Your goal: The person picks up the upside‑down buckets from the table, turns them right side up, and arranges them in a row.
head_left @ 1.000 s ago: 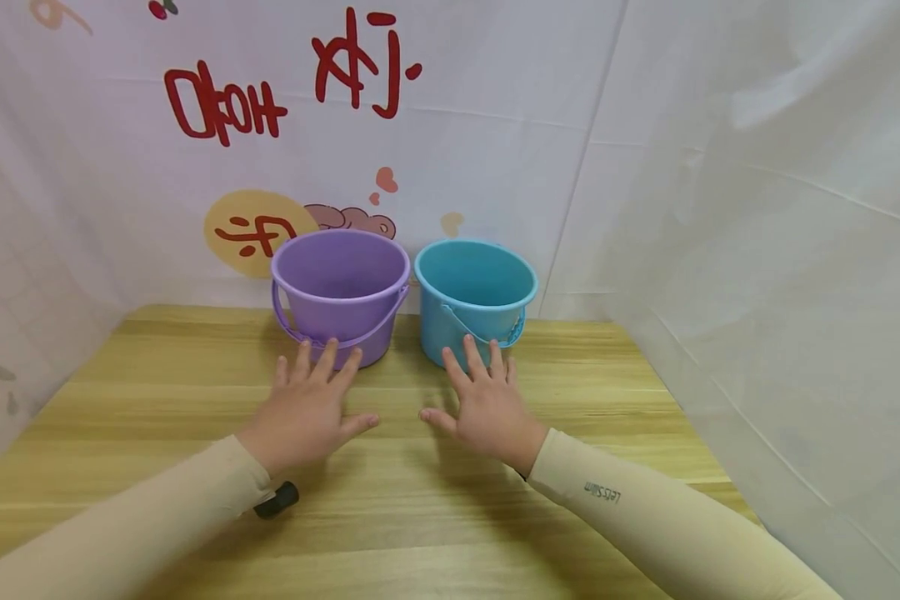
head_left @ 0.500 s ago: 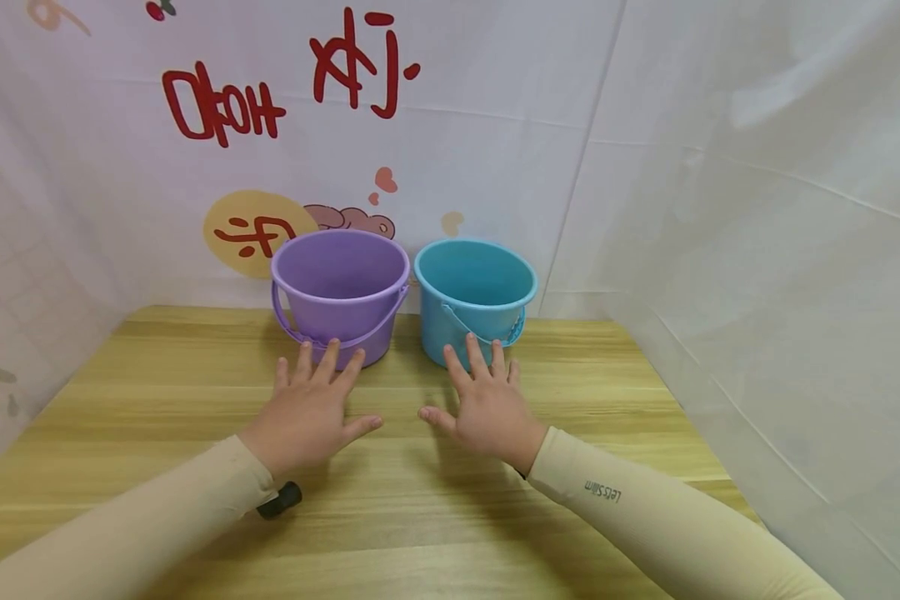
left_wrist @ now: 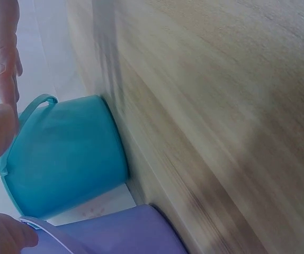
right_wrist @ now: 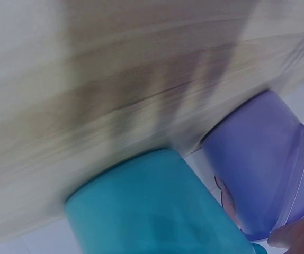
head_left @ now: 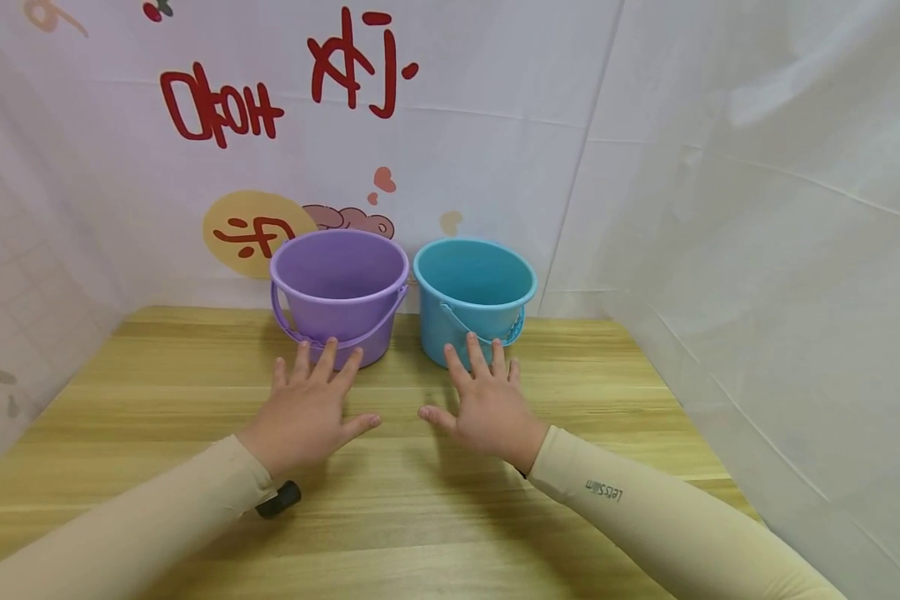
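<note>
A purple bucket [head_left: 337, 321] and a smaller light-blue bucket [head_left: 450, 329] stand upright side by side at the back, each with its handle hanging down in front. My left hand [head_left: 303, 417] hovers above the table before the purple bucket, fingers spread, its fingertips overlapping that bucket's lower front in the head view. Before the blue bucket is my right hand [head_left: 491, 412], also spread and holding nothing. The left wrist view shows the blue bucket [left_wrist: 67, 153] and part of the purple bucket [left_wrist: 120, 235]. From the right wrist, the purple bucket [right_wrist: 266, 164] lies beyond the blue bucket [right_wrist: 146, 211].
The wooden table [head_left: 390, 517] runs back to a white printed curtain [head_left: 487, 125] with red lettering, close behind the buckets. Plain white sheeting [head_left: 780, 250] borders the right side. A black piece [head_left: 279, 500] shows beneath the left sleeve [head_left: 150, 517].
</note>
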The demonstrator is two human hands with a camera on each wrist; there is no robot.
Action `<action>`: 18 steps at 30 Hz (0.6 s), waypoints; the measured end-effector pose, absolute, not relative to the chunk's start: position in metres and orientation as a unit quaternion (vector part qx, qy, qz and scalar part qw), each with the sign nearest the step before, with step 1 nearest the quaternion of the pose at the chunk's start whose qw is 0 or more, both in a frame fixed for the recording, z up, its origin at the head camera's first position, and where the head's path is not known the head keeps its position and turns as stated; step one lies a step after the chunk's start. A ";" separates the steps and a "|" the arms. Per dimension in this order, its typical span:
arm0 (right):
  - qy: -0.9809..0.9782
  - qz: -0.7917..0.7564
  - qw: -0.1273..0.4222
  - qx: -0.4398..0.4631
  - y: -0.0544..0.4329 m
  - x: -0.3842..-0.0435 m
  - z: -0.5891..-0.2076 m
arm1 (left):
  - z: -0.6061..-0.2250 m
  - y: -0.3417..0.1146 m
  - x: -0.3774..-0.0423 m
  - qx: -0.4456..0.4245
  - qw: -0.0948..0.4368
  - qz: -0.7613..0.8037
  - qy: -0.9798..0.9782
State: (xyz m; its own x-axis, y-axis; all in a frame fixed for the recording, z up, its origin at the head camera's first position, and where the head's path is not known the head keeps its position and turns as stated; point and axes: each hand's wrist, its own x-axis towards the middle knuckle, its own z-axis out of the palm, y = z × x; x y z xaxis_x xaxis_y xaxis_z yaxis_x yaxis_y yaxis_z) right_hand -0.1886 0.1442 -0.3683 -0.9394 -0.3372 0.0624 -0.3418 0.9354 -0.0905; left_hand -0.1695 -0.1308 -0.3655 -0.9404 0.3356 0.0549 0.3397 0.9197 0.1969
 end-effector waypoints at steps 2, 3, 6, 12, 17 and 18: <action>-0.984 0.049 0.023 0.172 0.144 -0.189 -0.368 | -0.365 -0.131 -0.170 -0.173 0.009 -0.103 -0.979; -0.984 0.049 0.024 0.172 0.144 -0.189 -0.368 | -0.365 -0.130 -0.170 -0.173 0.009 -0.104 -0.979; -0.984 0.046 0.027 0.172 0.144 -0.188 -0.368 | -0.365 -0.130 -0.170 -0.172 0.006 -0.105 -0.979; -0.983 0.044 0.024 0.174 0.144 -0.186 -0.367 | -0.363 -0.130 -0.170 -0.174 0.005 -0.107 -0.979; -0.982 0.051 0.040 0.179 0.145 -0.186 -0.368 | -0.362 -0.130 -0.170 -0.176 0.008 -0.113 -0.978; -0.981 0.052 0.050 0.183 0.145 -0.186 -0.367 | -0.362 -0.130 -0.170 -0.177 0.012 -0.114 -0.978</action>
